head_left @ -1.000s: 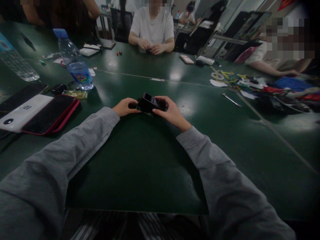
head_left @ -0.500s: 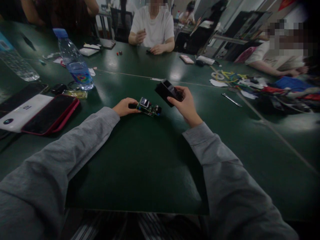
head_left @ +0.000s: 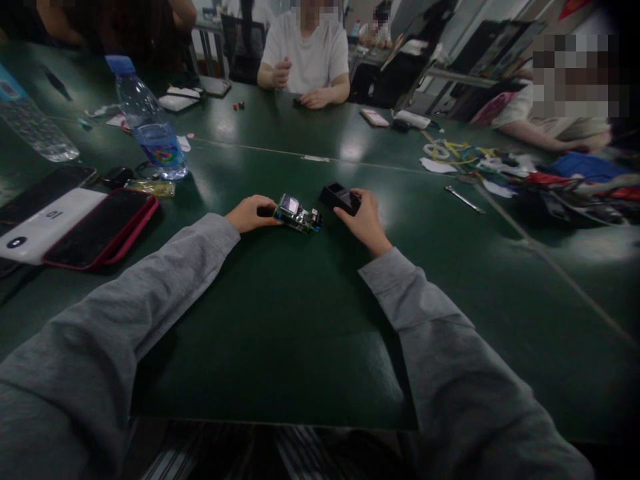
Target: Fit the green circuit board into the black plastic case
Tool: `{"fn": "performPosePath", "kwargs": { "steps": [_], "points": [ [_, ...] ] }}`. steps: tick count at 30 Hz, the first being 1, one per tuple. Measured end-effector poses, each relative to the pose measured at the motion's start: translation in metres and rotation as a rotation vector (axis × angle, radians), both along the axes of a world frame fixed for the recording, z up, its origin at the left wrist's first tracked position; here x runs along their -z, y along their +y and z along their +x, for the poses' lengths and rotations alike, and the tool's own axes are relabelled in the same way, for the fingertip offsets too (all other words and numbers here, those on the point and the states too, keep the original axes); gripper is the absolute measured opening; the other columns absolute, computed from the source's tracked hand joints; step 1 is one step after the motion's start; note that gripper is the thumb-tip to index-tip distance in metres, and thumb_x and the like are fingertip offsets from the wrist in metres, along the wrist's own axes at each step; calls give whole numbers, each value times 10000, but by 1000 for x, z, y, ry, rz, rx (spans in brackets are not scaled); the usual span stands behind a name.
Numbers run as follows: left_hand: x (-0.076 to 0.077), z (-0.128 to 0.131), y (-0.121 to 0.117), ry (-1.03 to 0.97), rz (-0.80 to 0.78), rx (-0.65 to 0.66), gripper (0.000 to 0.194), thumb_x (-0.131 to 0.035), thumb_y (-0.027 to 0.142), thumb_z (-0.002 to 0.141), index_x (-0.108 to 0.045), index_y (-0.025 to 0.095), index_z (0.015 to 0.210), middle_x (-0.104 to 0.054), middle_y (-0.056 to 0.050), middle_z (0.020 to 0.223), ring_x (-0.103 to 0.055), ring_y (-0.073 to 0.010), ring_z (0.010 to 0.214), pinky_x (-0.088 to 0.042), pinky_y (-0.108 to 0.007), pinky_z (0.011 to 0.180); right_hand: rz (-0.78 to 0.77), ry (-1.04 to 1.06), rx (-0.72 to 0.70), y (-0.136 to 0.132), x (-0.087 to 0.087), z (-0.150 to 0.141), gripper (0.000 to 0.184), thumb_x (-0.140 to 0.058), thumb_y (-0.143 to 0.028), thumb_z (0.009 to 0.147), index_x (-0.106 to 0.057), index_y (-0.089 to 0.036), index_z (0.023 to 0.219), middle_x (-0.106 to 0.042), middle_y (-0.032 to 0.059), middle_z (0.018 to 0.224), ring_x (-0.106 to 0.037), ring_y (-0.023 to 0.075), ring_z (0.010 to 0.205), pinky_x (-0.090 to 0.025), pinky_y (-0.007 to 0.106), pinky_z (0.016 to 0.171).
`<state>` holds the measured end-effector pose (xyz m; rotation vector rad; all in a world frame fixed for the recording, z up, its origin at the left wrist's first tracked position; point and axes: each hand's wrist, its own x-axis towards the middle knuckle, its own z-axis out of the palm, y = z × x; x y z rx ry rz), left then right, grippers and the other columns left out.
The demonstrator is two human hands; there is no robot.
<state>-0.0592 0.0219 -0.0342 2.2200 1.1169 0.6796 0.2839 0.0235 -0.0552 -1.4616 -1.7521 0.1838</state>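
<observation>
A green circuit board (head_left: 301, 217) with a small screen sits low over the table, its left end pinched by my left hand (head_left: 251, 213). Just to its right, my right hand (head_left: 367, 217) grips a black plastic case (head_left: 339, 197) by the right end. The case has a rectangular window in its upper face. A narrow gap separates case and board. I cannot tell whether either rests fully on the green tabletop (head_left: 270, 320).
Phones (head_left: 103, 227) lie at left, near a water bottle (head_left: 155, 137) and another bottle (head_left: 37, 127). A wrench (head_left: 464, 199) and a heap of cables and cloth (head_left: 550, 173) lie at right. A person in a white shirt (head_left: 306, 53) sits opposite.
My right hand has lowered the black case towards the table and turned it from a steep tilt to a flatter position. My left hand and the circuit board have stayed in place.
</observation>
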Motion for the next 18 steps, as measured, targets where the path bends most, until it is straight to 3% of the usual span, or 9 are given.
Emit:
{"fn": "performPosePath", "kwargs": {
  "steps": [6,11,18],
  "points": [
    [-3,1,-2,-1,-1,6,293,-797,408,825,-772,216,1045,-760,-54,1146,-653,-262,1162,-466,-460,1096,115,85,105,0,-6,0,561,-560,-599,935,-542,-222,1350,-558,169,1305,-553,351,1236,-429,643,1133],
    [-3,1,-3,-10,-2,8,287,-794,394,829,-772,222,1057,-759,-50,1157,-651,-259,1172,-468,-453,1092,160,75,143,-5,-11,2,570,-371,-656,1015,-577,-248,1357,-576,152,1253,-569,339,1237,-444,636,1116],
    [-2,1,-2,-27,-28,16,319,-795,410,832,-769,199,1070,-749,-76,1169,-651,-277,1184,-461,-482,1099,174,76,101,-14,-17,-6,533,-438,-612,1003,-623,-230,1324,-596,158,1280,-575,340,1227,-418,643,1138]
  ]
}}
